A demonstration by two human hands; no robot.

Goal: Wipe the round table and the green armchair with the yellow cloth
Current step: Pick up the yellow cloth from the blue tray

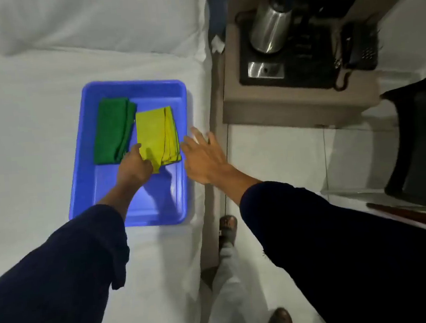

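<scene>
A folded yellow cloth lies in a blue plastic tray on a white bed, beside a folded green cloth. My left hand is inside the tray with its fingers on the near left corner of the yellow cloth; how firmly it grips the cloth is hidden. My right hand hovers with fingers spread just outside the tray's right rim, holding nothing. The round table and the green armchair are out of view.
The white bed fills the left side, with a pillow at the top. A bedside unit to the right carries a steel kettle on a black tray and a telephone. A dark chair stands far right on the tiled floor.
</scene>
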